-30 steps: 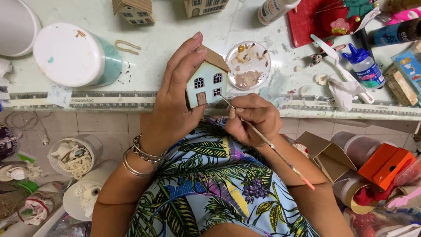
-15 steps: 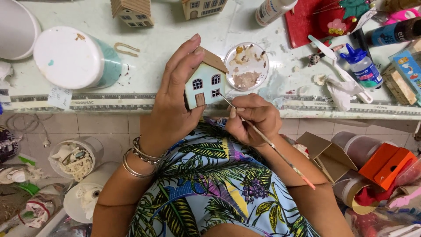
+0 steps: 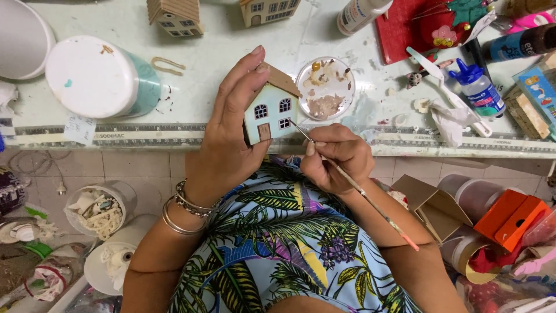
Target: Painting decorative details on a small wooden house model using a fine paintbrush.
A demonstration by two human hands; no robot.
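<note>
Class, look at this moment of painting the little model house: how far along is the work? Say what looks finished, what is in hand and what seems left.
Done: the small house already has pale blue walls, a brown roof and a brown door. In hand: the left hand holds it up while the right hand sets the thin brush tip at a lower window. Left, probably: the remaining window detail; two more houses wait on the table.

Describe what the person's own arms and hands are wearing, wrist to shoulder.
Both forearms are bare, with no sleeves in view. The left hand has metal bracelets at the wrist: a beaded or chain-like band and plain thin bangles. The right hand shows no bracelet or watch, and no glove covers either hand. I cannot make out any rings.
</note>
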